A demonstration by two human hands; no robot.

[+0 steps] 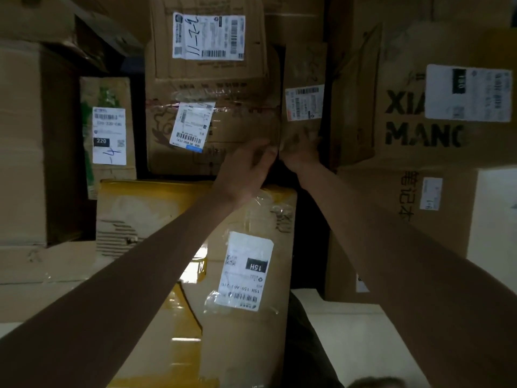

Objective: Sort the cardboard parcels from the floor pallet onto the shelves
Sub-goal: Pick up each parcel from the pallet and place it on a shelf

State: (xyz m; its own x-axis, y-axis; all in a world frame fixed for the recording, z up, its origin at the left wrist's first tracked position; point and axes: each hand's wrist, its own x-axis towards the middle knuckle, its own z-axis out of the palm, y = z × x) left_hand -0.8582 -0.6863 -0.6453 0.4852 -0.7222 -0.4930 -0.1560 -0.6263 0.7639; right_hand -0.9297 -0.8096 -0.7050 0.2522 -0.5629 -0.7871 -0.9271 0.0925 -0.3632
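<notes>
Narrow parcel stands squeezed between the taped box and the big printed box. Our right hand grips its bottom end. Our left hand presses, fingers straight, on the taped box beside it, above the yellow-taped box.

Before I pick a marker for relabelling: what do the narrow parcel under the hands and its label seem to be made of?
The narrow parcel looks like plain brown cardboard, matte and creased. Its label appears to be white printed paper with barcodes; whether it is glossy, the blur hides. The left hand and right hand rest at its lower end.
</notes>
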